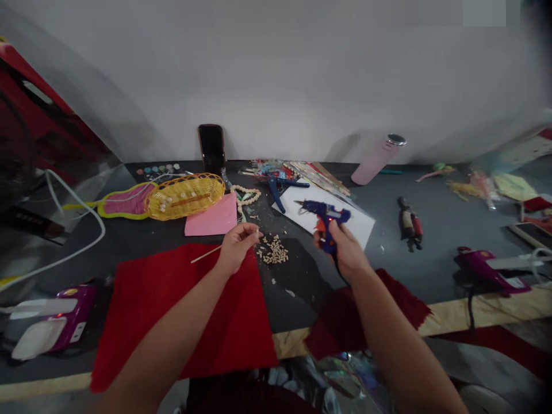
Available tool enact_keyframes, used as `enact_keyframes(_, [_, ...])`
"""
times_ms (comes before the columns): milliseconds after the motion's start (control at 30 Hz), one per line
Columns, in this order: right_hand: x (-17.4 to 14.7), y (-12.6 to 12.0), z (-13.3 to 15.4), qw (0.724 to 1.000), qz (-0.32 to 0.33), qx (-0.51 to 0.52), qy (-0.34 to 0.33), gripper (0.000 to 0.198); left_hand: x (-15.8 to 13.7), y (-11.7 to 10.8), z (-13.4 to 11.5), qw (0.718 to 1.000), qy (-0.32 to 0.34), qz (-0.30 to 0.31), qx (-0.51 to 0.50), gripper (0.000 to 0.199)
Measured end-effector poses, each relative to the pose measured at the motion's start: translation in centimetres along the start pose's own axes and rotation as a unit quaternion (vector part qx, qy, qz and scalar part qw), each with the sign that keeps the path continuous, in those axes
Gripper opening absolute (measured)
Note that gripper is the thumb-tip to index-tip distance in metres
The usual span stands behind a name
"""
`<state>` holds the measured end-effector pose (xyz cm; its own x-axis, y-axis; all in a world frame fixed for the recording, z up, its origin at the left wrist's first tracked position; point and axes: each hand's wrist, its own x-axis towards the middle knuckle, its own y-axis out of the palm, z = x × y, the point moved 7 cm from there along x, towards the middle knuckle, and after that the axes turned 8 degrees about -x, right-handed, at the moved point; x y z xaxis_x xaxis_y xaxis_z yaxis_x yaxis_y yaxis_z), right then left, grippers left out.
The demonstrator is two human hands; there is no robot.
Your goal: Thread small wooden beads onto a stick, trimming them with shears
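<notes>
My right hand (347,250) is wrapped around a blue hot glue gun (325,213) with an orange trigger and a small red light. The gun's nozzle points left, above a white sheet (362,221). My left hand (236,244) is closed in a pinch on a tiny pale wooden piece (257,231). Just right of those fingertips lies a pile of short pale wooden pieces (275,250) on the dark tabletop. A thin wooden stick (206,253) reaches out to the left from behind my left hand; whether the hand grips it too is unclear.
Red felt (185,305) spreads beneath my left forearm. Behind it are a pink sheet (215,218), a yellow woven basket (185,197) and blue-handled pliers (278,192). A pink bottle (377,161) and a phone (212,146) stand near the wall. Purple power strips (73,316) flank the workspace.
</notes>
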<state>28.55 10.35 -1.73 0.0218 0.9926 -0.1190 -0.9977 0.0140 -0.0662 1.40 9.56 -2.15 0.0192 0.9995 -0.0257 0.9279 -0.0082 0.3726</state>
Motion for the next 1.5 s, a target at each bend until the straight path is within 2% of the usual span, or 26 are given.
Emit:
enact_keyframes(100, [2.3, -4.2, 0.9, 0.994, -0.066, -0.089, 0.003, 0.04, -0.1, 0.0, -0.1, 1.0, 0.006, 0.004, 0.018, 0.024])
enact_keyframes(167, [3.5, -5.8, 1.3, 0.986, -0.068, -0.153, 0.015, 0.041, -0.2, 0.0, -0.1, 0.999, 0.015, 0.007, 0.048, 0.023])
enact_keyframes(233, [4.4, -7.3, 1.6, 0.965, -0.078, -0.247, 0.026, 0.042, -0.4, 0.2, -0.2, 0.995, 0.041, 0.015, 0.094, 0.021])
enact_keyframes(300, [5.0, -8.6, 1.9, 0.919, -0.095, -0.382, 0.038, 0.043, -0.8, 0.9, -0.6, 0.983, 0.085, 0.039, 0.159, 0.018])
enact_keyframes(400, [5.0, -10.2, 2.5, 0.812, -0.107, -0.57, 0.072, 0.045, -1.4, 2.5, -1.3, 0.939, 0.152, 0.099, 0.291, 0.014])
enact_keyframes(433, [4.7, -10.5, 3.0, 0.787, -0.116, -0.601, 0.074, 0.044, -1.6, 2.9, -1.4, 0.921, 0.168, 0.117, 0.333, 0.013])
enact_keyframes(467, [4.3, -10.4, 3.6, 0.777, -0.123, -0.613, 0.069, 0.041, -1.7, 3.3, -1.4, 0.904, 0.178, 0.131, 0.365, 0.013])
enact_keyframes(500, [3.8, -9.9, 4.4, 0.782, -0.133, -0.607, 0.046, 0.036, -1.8, 3.6, -1.5, 0.892, 0.183, 0.14, 0.388, 0.012])
enact_keyframes(567, [2.5, -7.3, 5.9, 0.821, -0.12, -0.557, -0.03, 0.026, -1.7, 3.8, -1.4, 0.883, 0.182, 0.151, 0.406, 0.013])
enact_keyframes(633, [1.0, -2.8, 7.2, 0.868, -0.062, -0.476, -0.129, 0.02, -1.6, 3.7, -1.3, 0.884, 0.178, 0.15, 0.404, 0.016])
enact_keyframes(667, [0.3, -0.3, 7.6, 0.882, -0.028, -0.435, -0.178, 0.019, -1.6, 3.6, -1.3, 0.888, 0.177, 0.144, 0.399, 0.017])
enact_keyframes(700, [-0.4, 2.3, 7.8, 0.884, 0.008, -0.412, -0.221, 0.02, -1.5, 3.4, -1.3, 0.894, 0.175, 0.133, 0.389, 0.019])
enact_keyframes(733, [-1.0, 4.8, 7.6, 0.875, 0.042, -0.412, -0.251, 0.023, -1.5, 3.1, -1.4, 0.903, 0.174, 0.117, 0.374, 0.02])
enact_keyframes(800, [-1.7, 9.1, 6.5, 0.836, 0.104, -0.457, -0.286, 0.031, -1.5, 2.4, -1.6, 0.925, 0.169, 0.078, 0.331, 0.021])
enact_keyframes(867, [-1.9, 11.7, 5.1, 0.793, 0.126, -0.511, -0.307, 0.037, -1.5, 1.8, -1.8, 0.943, 0.163, 0.043, 0.287, 0.02])
enact_keyframes(967, [-1.6, 13.0, 3.2, 0.759, 0.138, -0.551, -0.319, 0.037, -1.4, 1.3, -1.9, 0.956, 0.156, 0.011, 0.248, 0.018])
enact_keyframes(1167, [-1.2, 12.4, 2.4, 0.761, 0.121, -0.533, -0.349, 0.04, -1.4, 0.8, -2.6, 0.957, 0.176, -0.037, 0.228, 0.017])
enact_keyframes(1367, [-1.7, 12.5, 2.7, 0.759, 0.113, -0.544, -0.34, 0.041, -2.6, 0.9, -5.2, 0.923, 0.253, -0.044, 0.286, 0.013])
enact_keyframes(1500, [-2.3, 12.9, 2.3, 0.748, 0.113, -0.566, -0.327, 0.04, -2.2, -0.1, -5.6, 0.878, 0.281, -0.049, 0.385, 0.016])
